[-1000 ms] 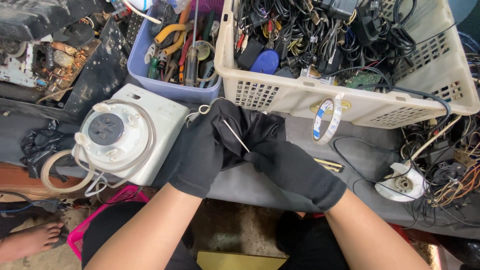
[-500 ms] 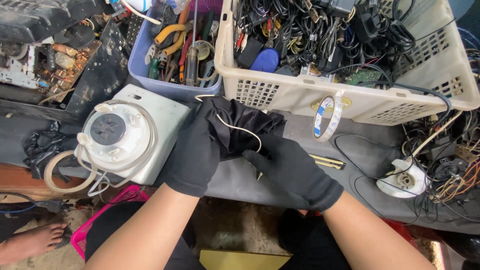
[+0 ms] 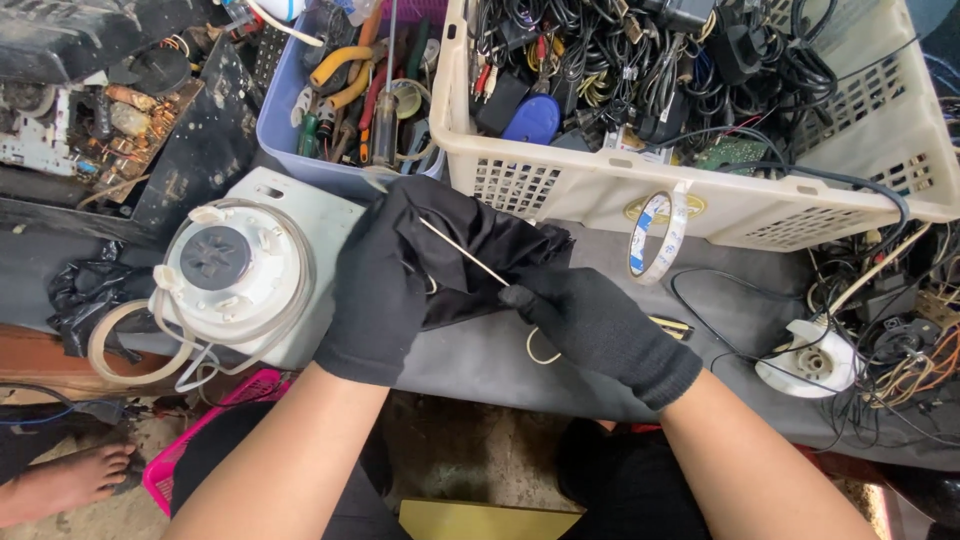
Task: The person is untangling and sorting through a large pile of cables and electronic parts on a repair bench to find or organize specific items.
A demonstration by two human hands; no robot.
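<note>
Two gloved hands work at the bench edge, landmark is the white camera-like device [image 3: 245, 275]. Far left of it, a bare circuit board [image 3: 95, 125]; behind it, a blue bin of hand tools [image 3: 345, 95]. Just right of the device, left hand [image 3: 375, 285] is clenched on a bunched black cloth [image 3: 480, 255]; soft, limp, light, best taken in a full fistful. Thin pale wire [image 3: 462, 252] crosses the cloth, looped at its near end; stiff-ish but bendable, slippery in gloves, pinch close to the end. Further right, right hand [image 3: 600, 330] pinches that wire near the loop. Behind, right of the device, a cream basket of cables [image 3: 700, 205], a tape roll [image 3: 655, 232] leaning on it.
</note>
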